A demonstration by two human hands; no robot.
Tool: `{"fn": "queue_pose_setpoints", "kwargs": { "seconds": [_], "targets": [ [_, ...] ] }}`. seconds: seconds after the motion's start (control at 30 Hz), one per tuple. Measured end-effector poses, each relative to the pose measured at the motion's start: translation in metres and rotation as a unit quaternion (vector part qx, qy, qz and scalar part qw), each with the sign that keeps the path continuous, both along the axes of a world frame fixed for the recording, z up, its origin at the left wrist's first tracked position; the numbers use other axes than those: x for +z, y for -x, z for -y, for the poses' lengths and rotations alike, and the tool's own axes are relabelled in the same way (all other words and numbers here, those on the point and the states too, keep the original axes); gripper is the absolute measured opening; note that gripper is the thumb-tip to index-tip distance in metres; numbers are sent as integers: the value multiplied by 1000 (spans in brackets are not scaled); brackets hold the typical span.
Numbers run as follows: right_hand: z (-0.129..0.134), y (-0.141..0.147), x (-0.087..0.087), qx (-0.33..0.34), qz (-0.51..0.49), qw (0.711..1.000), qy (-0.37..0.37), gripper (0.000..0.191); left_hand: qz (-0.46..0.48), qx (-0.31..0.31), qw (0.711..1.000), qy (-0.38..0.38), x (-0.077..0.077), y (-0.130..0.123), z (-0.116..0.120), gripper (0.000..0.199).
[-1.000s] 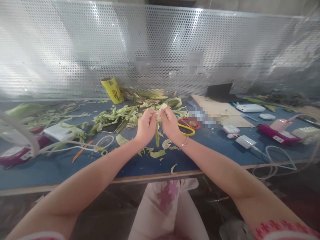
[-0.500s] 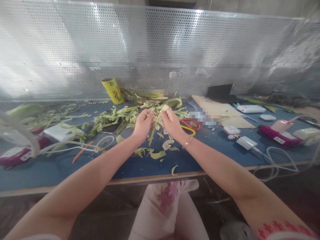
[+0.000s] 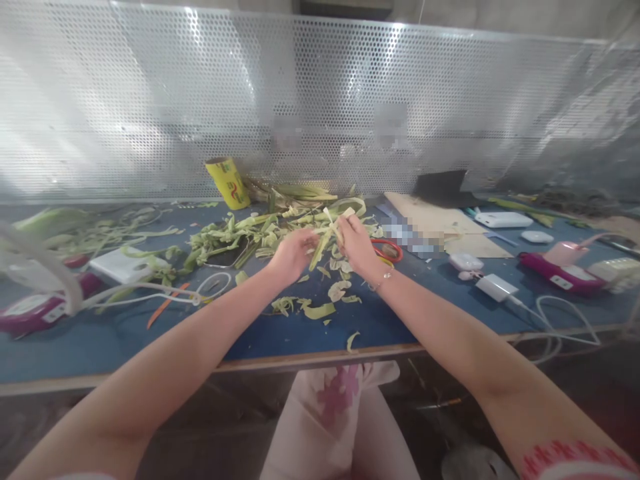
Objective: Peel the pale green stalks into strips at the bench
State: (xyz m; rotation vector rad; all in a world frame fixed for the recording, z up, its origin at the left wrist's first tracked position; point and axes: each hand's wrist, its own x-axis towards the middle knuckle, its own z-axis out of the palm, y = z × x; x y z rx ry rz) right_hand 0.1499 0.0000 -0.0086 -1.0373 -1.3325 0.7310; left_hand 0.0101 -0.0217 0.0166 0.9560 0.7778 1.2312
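My right hand (image 3: 356, 245) is closed round a pale green plant stalk (image 3: 323, 248), with whitish peeled ends sticking up past the thumb. The stalk slants down to the left, its lower end near my left hand (image 3: 294, 255). That hand's fingers are loosely curved and apart, slightly blurred, and seem to hold nothing. Behind both hands lies a heap of green stalks and leaves (image 3: 260, 233). Below them, pale peelings (image 3: 320, 311) and a round whitish scrap (image 3: 339, 290) are scattered on the blue tabletop (image 3: 285, 337).
A yellow tube (image 3: 229, 183) leans by the perforated metal screen (image 3: 320, 100). Beside my right wrist are red-handled scissors or a loop (image 3: 390, 250). Cardboard (image 3: 435, 213), a white charger (image 3: 497, 287) and a purple power strip (image 3: 563, 275) are right; a white box (image 3: 123, 264) and cables are left.
My hands have moved apart. The right one shifted right with the stalk, while the left loosened its pinch and came slightly lower.
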Motion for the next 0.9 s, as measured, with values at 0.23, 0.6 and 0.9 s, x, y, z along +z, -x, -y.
{"fn": "queue_pose_setpoints", "kwargs": {
  "seconds": [0.23,0.6,0.9],
  "targets": [
    [1,-2,-4,-66,150,983,-87,23,-70,-129,986,-75,-8,-1,4,28],
    [0,-5,-7,-6,252,934,-255,37,-261,137,935,-195,-26,4,-13,19],
    [1,4,-12,55,241,940,-234,39,-168,98,960,-204,-25,-2,-5,27]
  ]
}}
